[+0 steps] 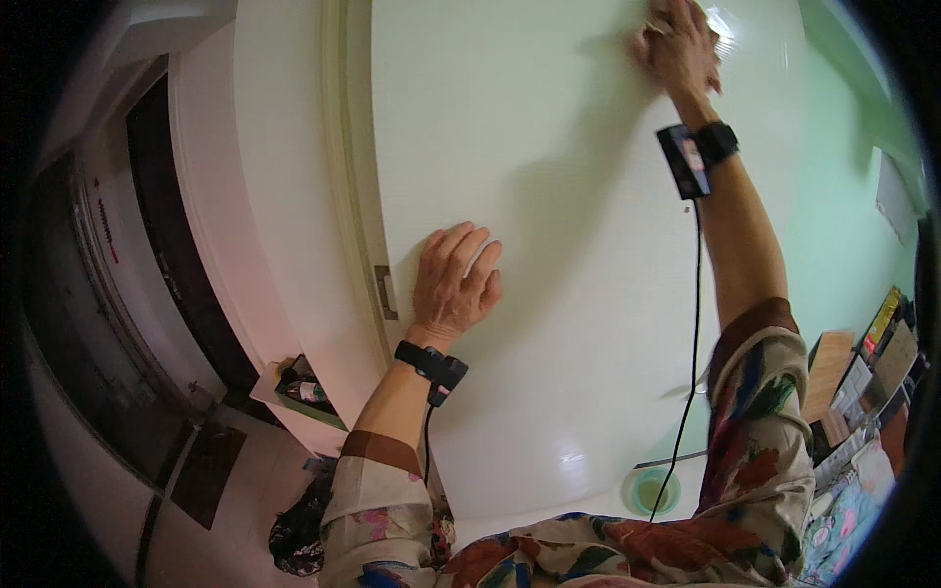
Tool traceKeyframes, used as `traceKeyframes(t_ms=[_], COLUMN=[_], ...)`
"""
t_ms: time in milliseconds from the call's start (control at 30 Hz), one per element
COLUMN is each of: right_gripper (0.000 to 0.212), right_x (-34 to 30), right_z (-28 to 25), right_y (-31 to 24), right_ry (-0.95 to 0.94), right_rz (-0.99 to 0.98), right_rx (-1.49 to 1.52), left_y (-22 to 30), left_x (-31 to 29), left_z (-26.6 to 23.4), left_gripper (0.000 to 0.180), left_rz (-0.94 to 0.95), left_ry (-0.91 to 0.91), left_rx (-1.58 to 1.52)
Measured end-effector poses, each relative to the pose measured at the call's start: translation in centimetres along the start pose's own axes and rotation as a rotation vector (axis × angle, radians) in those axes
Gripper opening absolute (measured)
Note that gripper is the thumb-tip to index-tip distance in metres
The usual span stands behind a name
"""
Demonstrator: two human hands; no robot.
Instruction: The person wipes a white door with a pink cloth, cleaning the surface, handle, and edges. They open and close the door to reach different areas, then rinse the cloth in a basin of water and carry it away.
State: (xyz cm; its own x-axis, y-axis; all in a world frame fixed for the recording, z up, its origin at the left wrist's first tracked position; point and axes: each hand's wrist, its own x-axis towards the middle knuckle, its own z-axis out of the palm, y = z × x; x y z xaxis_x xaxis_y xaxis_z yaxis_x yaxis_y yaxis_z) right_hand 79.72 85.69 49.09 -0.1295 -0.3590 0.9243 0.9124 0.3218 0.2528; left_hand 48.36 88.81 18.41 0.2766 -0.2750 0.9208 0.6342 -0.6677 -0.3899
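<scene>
A large white door [549, 392] fills the middle of the head view, with a metal latch plate [385, 292] on its left edge. My left hand [456, 279] rests on the door near that edge, fingers slightly bent and a little apart, with nothing in them. High up at the door's upper right, my right hand [681, 49] is pressed to the surface with its fingers curled and slightly blurred. Something pale shows between those fingers, too indistinct to name. Bright glare shines on the panel beside them. Each wrist wears a black strapped device with a cable.
A green bowl [655, 492] sits low behind the right arm's cable. At the left, a small white shelf [304, 412] holds a bottle, with a dark mat [209, 475] on the floor beyond. Boards and boxes [863, 377] are stacked at the right by a green wall [833, 196].
</scene>
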Motion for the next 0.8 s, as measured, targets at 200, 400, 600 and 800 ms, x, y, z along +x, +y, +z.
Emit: traceKeyframes(t_ms=[200,400,600,800], right_gripper=[0.069,0.062,0.065,0.064], right_x=[-3.4,-15.8,-31.5,-44.7], right_z=[5.9,-1.2,-12.4,-22.2], right_y=[-16.8,-19.1,-13.9,-10.9], right_ry=[-0.266,-0.534,-0.596,-0.712], right_rz=[-0.442,-0.621,-0.4,-0.201], right_rx=[0.166,0.186,0.098,0.044], left_y=[-0.6,-1.4,-2.4,-2.8], left_x=[-0.7,-1.8,-2.4,-1.3], left_z=[-0.3,-0.1,-0.2,0.0], left_gripper=[0.023,0.022,0.026,0.033], left_rz=[-0.02,-0.045,-0.005,0.124], left_ry=[-0.037,0.165,0.124,0.06], left_rx=[-0.057,-0.104,-0.008,0.07])
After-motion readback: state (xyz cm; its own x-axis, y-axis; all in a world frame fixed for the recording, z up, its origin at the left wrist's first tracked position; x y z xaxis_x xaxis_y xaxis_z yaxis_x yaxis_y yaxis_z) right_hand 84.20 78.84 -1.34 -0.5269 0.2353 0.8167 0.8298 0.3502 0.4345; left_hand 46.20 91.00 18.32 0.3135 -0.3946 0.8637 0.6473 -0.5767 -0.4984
